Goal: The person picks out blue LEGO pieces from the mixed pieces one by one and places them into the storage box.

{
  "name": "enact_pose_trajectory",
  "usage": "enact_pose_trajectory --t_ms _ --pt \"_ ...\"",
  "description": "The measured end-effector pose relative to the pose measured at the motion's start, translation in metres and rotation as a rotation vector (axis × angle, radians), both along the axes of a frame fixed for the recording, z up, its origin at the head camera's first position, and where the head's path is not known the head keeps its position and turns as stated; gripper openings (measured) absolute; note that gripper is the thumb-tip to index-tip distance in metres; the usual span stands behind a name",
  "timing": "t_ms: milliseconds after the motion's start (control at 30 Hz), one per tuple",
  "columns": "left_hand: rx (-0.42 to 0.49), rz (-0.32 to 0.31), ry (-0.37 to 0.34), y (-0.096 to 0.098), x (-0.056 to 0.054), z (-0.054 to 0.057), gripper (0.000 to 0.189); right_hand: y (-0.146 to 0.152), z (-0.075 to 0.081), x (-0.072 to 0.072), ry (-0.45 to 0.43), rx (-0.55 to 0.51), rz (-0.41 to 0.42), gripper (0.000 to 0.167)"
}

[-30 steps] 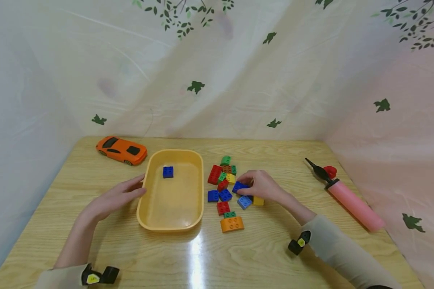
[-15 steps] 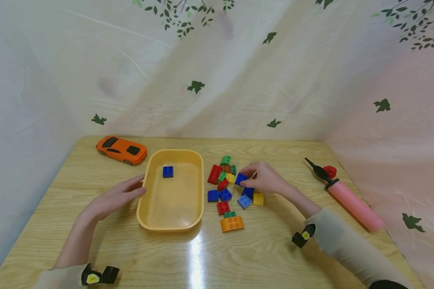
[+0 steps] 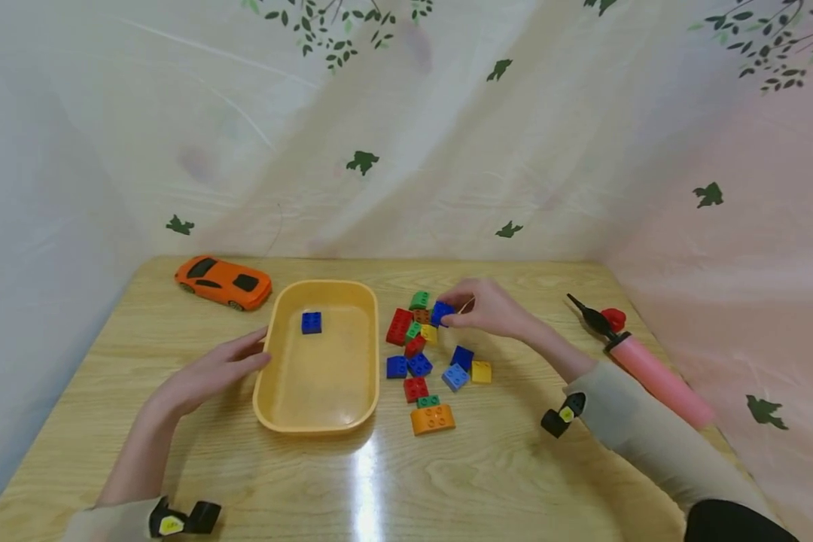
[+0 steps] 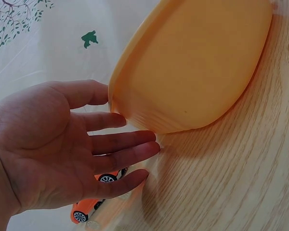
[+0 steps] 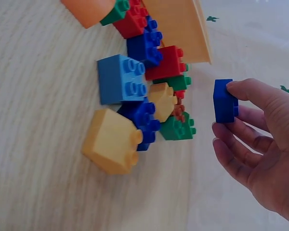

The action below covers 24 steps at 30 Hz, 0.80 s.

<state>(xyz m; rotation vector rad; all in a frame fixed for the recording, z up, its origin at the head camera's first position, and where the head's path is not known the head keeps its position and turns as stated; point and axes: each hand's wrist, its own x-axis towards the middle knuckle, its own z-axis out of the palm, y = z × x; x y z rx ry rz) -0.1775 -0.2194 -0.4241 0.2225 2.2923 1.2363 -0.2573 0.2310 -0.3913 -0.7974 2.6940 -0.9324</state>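
Between thumb and fingers my right hand (image 3: 489, 307) pinches a blue toy brick (image 5: 224, 101), lifted over the far side of the brick pile. In the right wrist view the hand (image 5: 274, 130) holds it apart from the other bricks. My left hand (image 3: 215, 369) has its fingers nearly straight, with the tips at the left wall of a yellow plastic tray (image 3: 316, 424). The left wrist view shows that hand (image 4: 53, 139) palm toward the camera, fingertips against the tray's side (image 4: 144, 108). One blue brick (image 3: 312, 323) lies inside the tray, toward its far end.
Right of the tray lie several loose bricks, among them a light blue one (image 3: 455, 377), an orange one (image 3: 433, 419) and a red one (image 3: 400, 327). An orange toy car (image 3: 223, 283) stands back left. A pink hand pump (image 3: 660, 379) lies at the right edge.
My right hand has raised the blue brick from the pile and moved it toward the back, uncovering a dark blue and a yellow brick. My left hand stays at the tray.
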Motion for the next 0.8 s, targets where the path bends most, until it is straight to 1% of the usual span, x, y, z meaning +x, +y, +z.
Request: enact_pose_trajectory --t_ms 267,500,800 --pt "-0.004 -0.001 -0.001 -0.001 -0.001 -0.001 0.080 -0.020 0.015 -0.017 -0.012 -0.017 0.023 0.038" --pt "-0.022 -0.008 -0.008 -0.001 0.000 -0.001 0.082 -0.039 0.029 -0.031 0.000 -0.005 0.062 0.040" --pt "-0.026 -0.013 -0.010 0.000 -0.001 0.001 0.081 -0.068 0.036 -0.049 -0.020 0.040 0.134 0.043"
